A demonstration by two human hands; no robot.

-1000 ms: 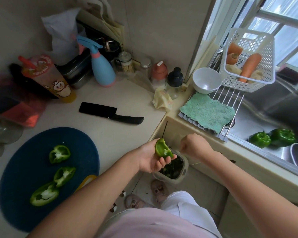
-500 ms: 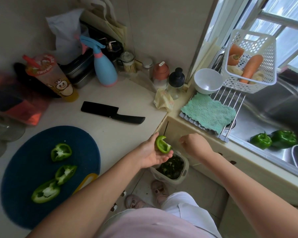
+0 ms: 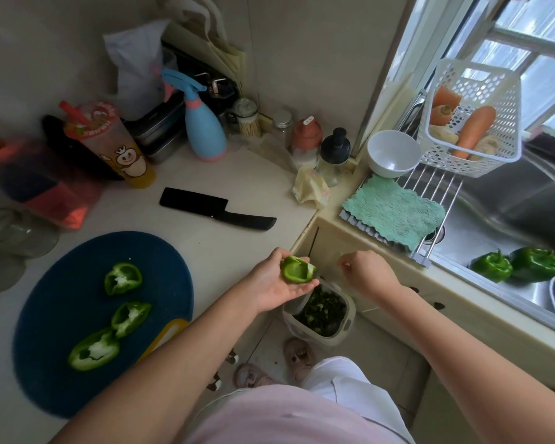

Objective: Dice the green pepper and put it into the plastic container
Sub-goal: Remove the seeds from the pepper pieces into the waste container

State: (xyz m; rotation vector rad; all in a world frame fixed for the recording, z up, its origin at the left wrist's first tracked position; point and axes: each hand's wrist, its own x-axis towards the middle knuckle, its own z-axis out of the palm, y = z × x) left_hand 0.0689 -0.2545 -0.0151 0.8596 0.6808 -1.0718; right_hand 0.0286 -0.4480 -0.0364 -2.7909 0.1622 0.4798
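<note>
Single head-worn view, steeply downward, close above the counter (image 3: 225, 248).

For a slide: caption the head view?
Left hand holds a green pepper piece above a floor container; three more lie on the blue board.

The person wears a pale pink top (image 3: 269, 418), a plain, smooth stretch of cloth along the frame's edge at 6 o'clock. Just beyond it, toward 1 o'clock from the top, shows 1 leg of white trousers (image 3: 340, 382), crossed by a faint fold or seam. On the feet are 2 pink slippers (image 3: 297, 357), possibly open-toed with a darker pattern, though they are small and blurred. Both forearms are bare, 1 from 7 o'clock to the left hand (image 3: 269, 283), 1 from 4 o'clock to the right hand (image 3: 370, 270).
</note>
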